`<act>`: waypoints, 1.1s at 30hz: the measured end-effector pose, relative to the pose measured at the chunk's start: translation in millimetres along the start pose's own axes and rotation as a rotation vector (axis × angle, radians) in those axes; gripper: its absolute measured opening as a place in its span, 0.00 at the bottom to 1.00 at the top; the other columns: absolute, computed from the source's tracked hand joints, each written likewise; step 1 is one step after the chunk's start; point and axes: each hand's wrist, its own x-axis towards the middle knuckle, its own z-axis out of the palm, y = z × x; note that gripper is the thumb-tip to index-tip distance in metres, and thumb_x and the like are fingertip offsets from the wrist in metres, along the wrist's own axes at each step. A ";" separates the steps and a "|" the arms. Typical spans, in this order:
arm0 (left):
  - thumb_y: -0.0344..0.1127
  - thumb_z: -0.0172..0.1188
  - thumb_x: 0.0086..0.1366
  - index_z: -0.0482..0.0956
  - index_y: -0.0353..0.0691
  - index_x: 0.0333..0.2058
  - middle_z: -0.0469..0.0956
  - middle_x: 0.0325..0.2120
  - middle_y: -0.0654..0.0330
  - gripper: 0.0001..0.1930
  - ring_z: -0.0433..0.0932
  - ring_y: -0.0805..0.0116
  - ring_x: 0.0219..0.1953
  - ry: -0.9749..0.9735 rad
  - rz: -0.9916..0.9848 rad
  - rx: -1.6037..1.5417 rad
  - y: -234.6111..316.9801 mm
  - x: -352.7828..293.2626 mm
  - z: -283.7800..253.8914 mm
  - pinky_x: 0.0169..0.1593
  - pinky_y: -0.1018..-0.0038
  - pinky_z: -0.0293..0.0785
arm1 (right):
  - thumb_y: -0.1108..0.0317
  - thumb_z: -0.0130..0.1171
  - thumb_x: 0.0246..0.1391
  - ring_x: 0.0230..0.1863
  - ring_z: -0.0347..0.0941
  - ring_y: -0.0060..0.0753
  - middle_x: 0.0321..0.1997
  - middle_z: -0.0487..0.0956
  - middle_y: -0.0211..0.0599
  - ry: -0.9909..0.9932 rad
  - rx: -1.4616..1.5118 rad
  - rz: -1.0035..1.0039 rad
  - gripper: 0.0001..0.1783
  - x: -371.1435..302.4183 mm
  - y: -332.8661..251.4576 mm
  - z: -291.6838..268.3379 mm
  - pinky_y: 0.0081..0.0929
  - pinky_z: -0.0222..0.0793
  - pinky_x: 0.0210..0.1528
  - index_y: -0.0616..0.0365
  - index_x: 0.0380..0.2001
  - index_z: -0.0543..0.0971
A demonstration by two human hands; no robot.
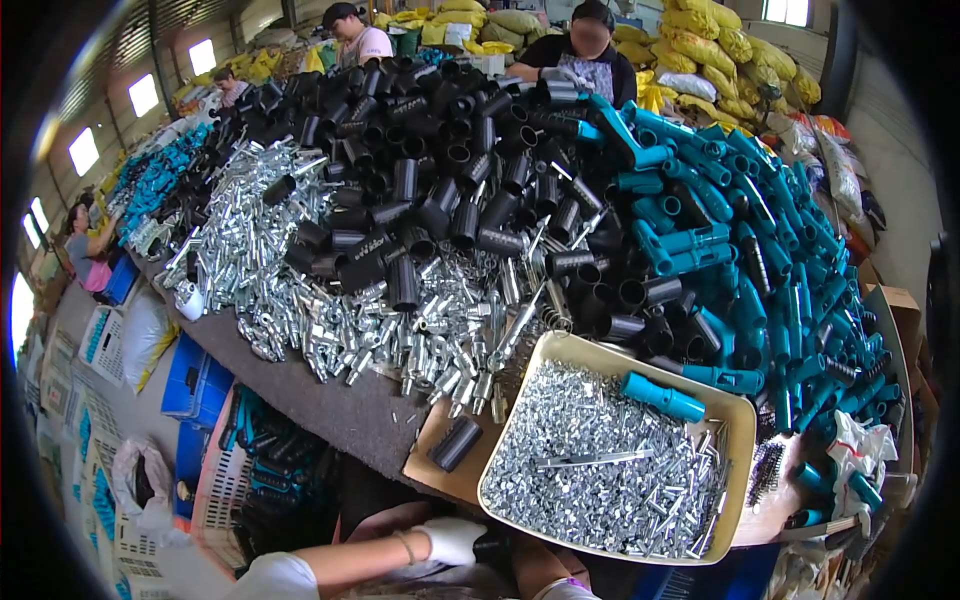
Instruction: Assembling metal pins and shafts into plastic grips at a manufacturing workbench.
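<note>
My left hand [452,541], in a white glove, is low in front of the table's near edge. Its fingers are closed round a black part [490,546], mostly covered, whose kind I cannot make out. My right forearm [540,566] reaches up beside it, and the right hand itself is hidden near the tray's edge. Just ahead stands a cream tray [748,470] full of small metal pins. Tweezers [595,459] and a teal tube-shaped housing [663,396] lie on top of the pins. A single black sleeve [455,443] rests on cardboard left of the tray.
Heaped on the table [300,385] are black sleeves [400,180], silvery metal fittings [260,240] and teal housings [690,245]. Crumpled plastic [862,450] lies at the right. Below left are a crate [222,490] and a blue bin [196,380]. Several people work across the table.
</note>
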 end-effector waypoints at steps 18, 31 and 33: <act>0.45 0.59 0.57 0.82 0.41 0.38 0.84 0.34 0.48 0.16 0.83 0.45 0.37 0.518 -0.034 -0.012 -27.5 31.2 51.2 0.41 0.53 0.77 | 0.54 0.47 0.63 0.59 0.73 0.51 0.59 0.76 0.44 0.200 -0.087 0.038 0.24 0.4 -19.9 19.6 0.47 0.64 0.64 0.32 0.62 0.72; 0.45 0.59 0.58 0.85 0.40 0.37 0.84 0.38 0.47 0.16 0.83 0.45 0.38 0.485 -0.088 -0.230 -47.3 43.4 75.9 0.41 0.54 0.78 | 0.53 0.47 0.62 0.64 0.68 0.51 0.62 0.75 0.46 0.047 -0.245 0.171 0.25 -5.7 -58.2 -5.7 0.49 0.59 0.68 0.49 0.59 0.75; 0.46 0.58 0.59 0.81 0.41 0.41 0.83 0.37 0.46 0.18 0.82 0.44 0.38 0.515 -0.057 -0.075 -34.9 33.6 63.1 0.41 0.53 0.77 | 0.53 0.47 0.63 0.63 0.69 0.51 0.61 0.76 0.47 -0.170 -0.142 0.256 0.25 3.1 -70.6 -36.5 0.46 0.61 0.66 0.52 0.58 0.76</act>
